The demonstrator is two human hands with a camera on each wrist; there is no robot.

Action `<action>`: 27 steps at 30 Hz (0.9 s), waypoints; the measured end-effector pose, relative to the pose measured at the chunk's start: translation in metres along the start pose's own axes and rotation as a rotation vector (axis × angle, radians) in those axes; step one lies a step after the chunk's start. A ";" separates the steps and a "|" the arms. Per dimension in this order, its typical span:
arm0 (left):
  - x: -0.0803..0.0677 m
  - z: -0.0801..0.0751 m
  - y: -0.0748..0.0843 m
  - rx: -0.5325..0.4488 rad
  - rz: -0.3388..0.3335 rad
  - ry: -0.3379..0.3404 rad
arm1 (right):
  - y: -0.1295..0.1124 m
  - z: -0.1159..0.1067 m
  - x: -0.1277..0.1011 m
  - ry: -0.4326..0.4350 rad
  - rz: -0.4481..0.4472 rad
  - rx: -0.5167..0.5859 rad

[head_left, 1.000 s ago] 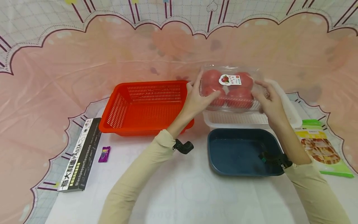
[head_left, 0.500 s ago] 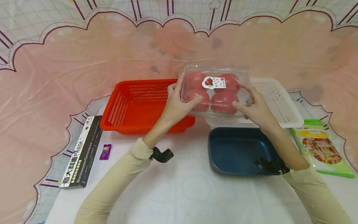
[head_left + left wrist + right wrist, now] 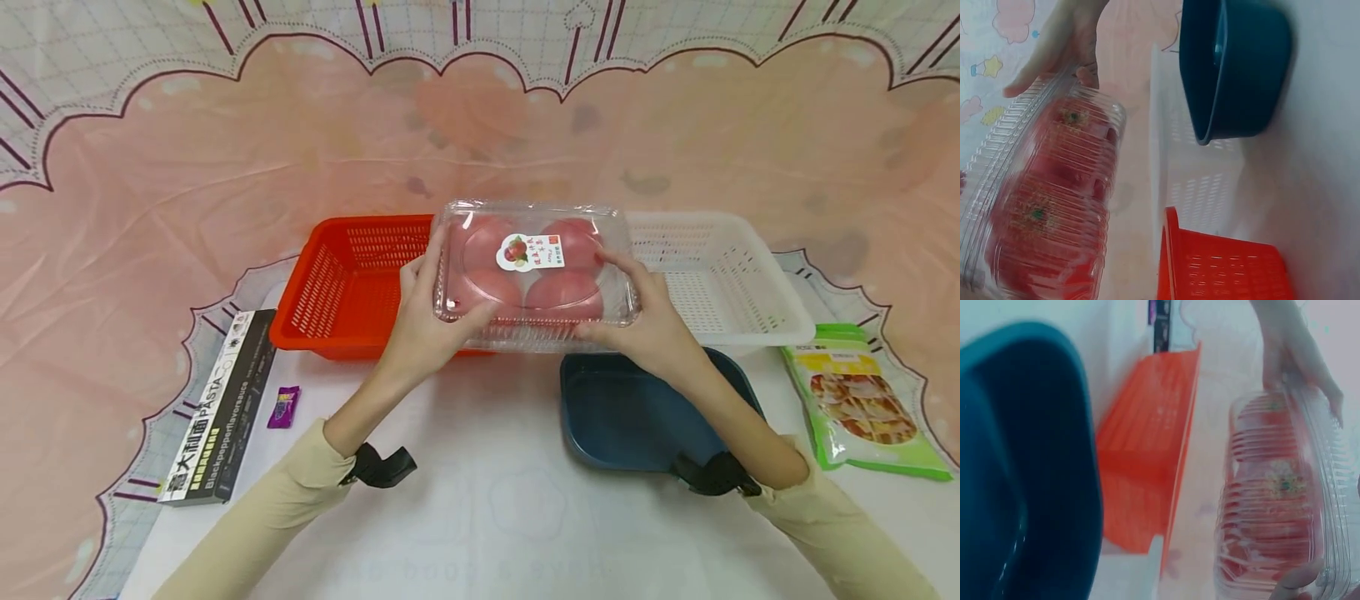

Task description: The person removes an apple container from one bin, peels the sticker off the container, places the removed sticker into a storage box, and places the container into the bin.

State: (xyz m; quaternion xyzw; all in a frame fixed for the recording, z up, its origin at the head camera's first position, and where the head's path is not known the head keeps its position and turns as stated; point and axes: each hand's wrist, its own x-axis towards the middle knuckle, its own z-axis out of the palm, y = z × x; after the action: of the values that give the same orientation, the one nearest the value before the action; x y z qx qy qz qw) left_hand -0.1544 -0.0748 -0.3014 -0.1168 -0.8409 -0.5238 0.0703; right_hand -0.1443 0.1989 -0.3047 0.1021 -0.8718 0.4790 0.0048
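Left hand (image 3: pixel 427 325) and right hand (image 3: pixel 651 327) are clamped on opposite ends of a clear box (image 3: pixel 534 283) of tomatoes (image 3: pixel 564 296), held up above the worktop (image 3: pixel 480 517); the head view shows it overlapping a red basket (image 3: pixel 352 304) and a white basket (image 3: pixel 720 312), with a blue tray (image 3: pixel 637 425) nearer the person.

You are at a white-covered table (image 3: pixel 465 517) in a household-looking setting, though a real home and a set dressed like one cannot be told apart here. You face a pink cloth (image 3: pixel 360 125) with scalloped borders beyond the far edge, with a red basket (image 3: pixel 303 300) and a white basket (image 3: pixel 772 304), everyday kitchenware, near it. Groceries add to it: a pasta box (image 3: pixel 219 408) at the left edge, a green food bag (image 3: pixel 862 400) at the right, a clear pack of red produce (image 3: pixel 536 287).
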 end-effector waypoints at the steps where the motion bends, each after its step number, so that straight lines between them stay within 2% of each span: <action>1: -0.003 -0.002 0.000 0.004 0.004 0.002 | -0.001 0.002 -0.002 0.002 0.000 -0.002; 9: -0.030 -0.014 -0.005 0.004 0.009 0.005 | -0.012 0.017 -0.024 0.002 0.050 -0.038; 15: -0.050 -0.021 -0.010 -0.002 -0.011 -0.008 | -0.013 0.032 -0.034 -0.016 0.074 -0.006; 21: -0.066 -0.028 -0.016 -0.016 -0.045 -0.009 | -0.013 0.046 -0.042 -0.034 0.065 0.035; 27: -0.081 -0.034 -0.024 -0.018 -0.076 -0.022 | -0.011 0.059 -0.050 -0.030 0.048 0.018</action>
State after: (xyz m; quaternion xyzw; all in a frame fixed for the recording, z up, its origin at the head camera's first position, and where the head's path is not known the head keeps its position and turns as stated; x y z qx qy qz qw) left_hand -0.0835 -0.1252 -0.3270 -0.0913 -0.8406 -0.5323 0.0398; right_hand -0.0877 0.1527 -0.3331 0.0887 -0.8695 0.4854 -0.0207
